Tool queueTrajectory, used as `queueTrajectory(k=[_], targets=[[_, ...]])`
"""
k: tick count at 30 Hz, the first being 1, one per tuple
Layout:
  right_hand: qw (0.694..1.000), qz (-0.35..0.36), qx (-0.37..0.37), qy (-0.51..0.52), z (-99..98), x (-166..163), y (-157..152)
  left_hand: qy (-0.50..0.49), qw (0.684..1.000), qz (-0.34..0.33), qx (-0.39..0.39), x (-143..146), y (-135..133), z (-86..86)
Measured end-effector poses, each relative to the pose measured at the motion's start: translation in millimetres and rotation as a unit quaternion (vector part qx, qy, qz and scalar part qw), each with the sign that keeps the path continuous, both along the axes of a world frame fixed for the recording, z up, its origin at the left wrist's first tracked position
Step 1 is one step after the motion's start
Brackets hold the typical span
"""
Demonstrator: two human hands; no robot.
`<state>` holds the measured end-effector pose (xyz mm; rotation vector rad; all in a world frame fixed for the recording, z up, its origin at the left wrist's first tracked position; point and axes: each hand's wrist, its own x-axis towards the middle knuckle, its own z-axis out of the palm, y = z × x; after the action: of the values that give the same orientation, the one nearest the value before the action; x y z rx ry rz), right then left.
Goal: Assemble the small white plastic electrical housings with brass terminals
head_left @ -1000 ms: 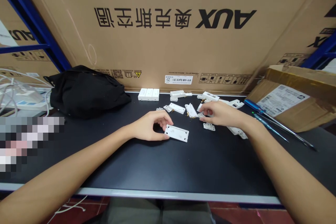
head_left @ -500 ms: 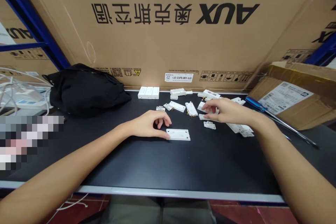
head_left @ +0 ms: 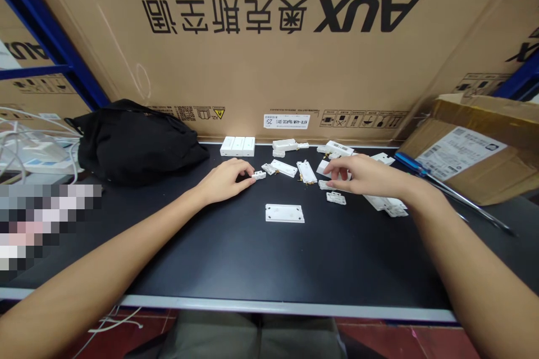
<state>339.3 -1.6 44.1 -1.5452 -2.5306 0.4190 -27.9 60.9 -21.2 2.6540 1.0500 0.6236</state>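
Note:
My left hand (head_left: 225, 179) reaches forward over the black table (head_left: 252, 263), its curled fingertips pinched on a small white clip (head_left: 259, 175). A flat white cover plate (head_left: 284, 213) lies by itself on the table, nearer to me and apart from both hands. My right hand (head_left: 362, 175) rests palm down among several scattered white plastic parts (head_left: 307, 173). Its fingers are stretched out, the tips touching a small white piece (head_left: 325, 184). Another small clip (head_left: 336, 198) lies just below that hand.
A black bag (head_left: 135, 143) sits at the back left. A big cardboard box (head_left: 269, 67) stands along the far edge. A smaller cardboard box (head_left: 471, 151) and a blue-handled screwdriver (head_left: 410, 164) lie at the right. White blocks (head_left: 238, 147) sit at the back, cables (head_left: 25, 146) at the far left.
My left hand let go of the white cover plate, which now lies flat, and moved forward to the small clip. My right hand stayed over the scattered parts.

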Motion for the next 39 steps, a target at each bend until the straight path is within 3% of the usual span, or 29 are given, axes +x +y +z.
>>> queueTrajectory(k=[11,19,30,39], targets=[[1.000,0.001,0.019,-0.021,1.4,-8.4,-2.5,-0.066,0.995,-0.078,0.003,9.9,-14.7,6.1],[0.988,0.075,0.100,0.087,-3.5,-55.6,-16.1,-0.108,0.972,-0.186,0.093,16.0,-33.1,13.8],[0.952,0.160,0.144,0.215,-24.8,-86.4,-20.8,-0.126,0.960,-0.190,0.162,26.2,-42.0,14.8],[0.961,0.148,0.130,0.192,-30.8,-89.5,-18.0,-0.097,0.972,-0.177,0.120,24.4,-40.1,10.9]])
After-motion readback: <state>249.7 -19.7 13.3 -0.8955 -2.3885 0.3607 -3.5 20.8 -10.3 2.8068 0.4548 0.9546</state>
